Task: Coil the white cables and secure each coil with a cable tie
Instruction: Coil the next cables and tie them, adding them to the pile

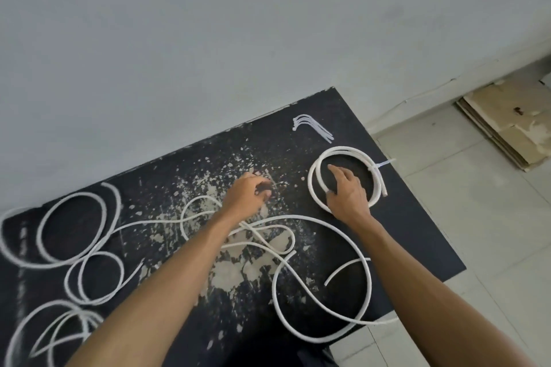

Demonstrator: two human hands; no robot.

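A white cable coil (346,149) lies at the back right of the black table (417,250), bound by a cable tie (384,163) whose tail sticks out to the right. My right hand (347,192) grips the coil's near-left side, thumb outside the ring and fingers inside it. My left hand (249,192) hovers at mid table with curled fingers and nothing visible in them. A loose white cable (322,222) loops beneath both forearms. Several spare cable ties (313,126) lie in a bunch behind the coil.
More loose white cables (74,197) sprawl in rings over the table's left side and near-left corner. The table stands against a grey wall. Its right edge drops to a tiled floor, where flat cardboard sheets (507,128) lean by the wall.
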